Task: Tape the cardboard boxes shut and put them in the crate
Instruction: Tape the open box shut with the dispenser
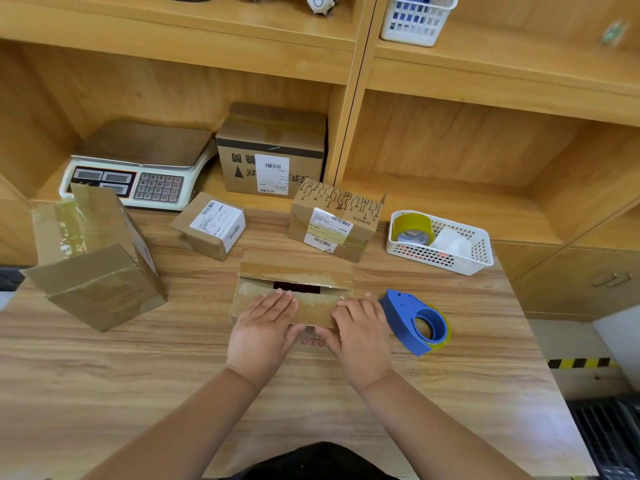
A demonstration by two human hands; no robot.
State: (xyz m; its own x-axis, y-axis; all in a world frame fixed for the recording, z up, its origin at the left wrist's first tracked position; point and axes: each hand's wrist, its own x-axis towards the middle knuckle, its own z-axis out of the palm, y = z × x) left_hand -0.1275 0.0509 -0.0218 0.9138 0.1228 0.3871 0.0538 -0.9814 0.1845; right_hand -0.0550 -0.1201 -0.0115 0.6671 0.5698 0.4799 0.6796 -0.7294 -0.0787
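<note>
A small cardboard box [294, 275] lies in front of me on the wooden table, its two top flaps nearly together with a dark gap between them. My left hand [263, 327] presses flat on the near flap with straight fingers. My right hand [360, 330] lies flat on the box's right end, fingers straight. A blue tape dispenser [415, 322] with a yellowish roll lies on the table just right of my right hand. Three more boxes stand around: a larger open one [93, 261] at left, a labelled small one [211, 225], and a printed one [334, 220].
A white basket [481, 251] with a tape roll sits at the right. A weighing scale [138, 174] and a taped box [273, 150] stand in the shelf recess behind. Another white basket [415, 22] is on the upper shelf. The table's right edge drops to the floor.
</note>
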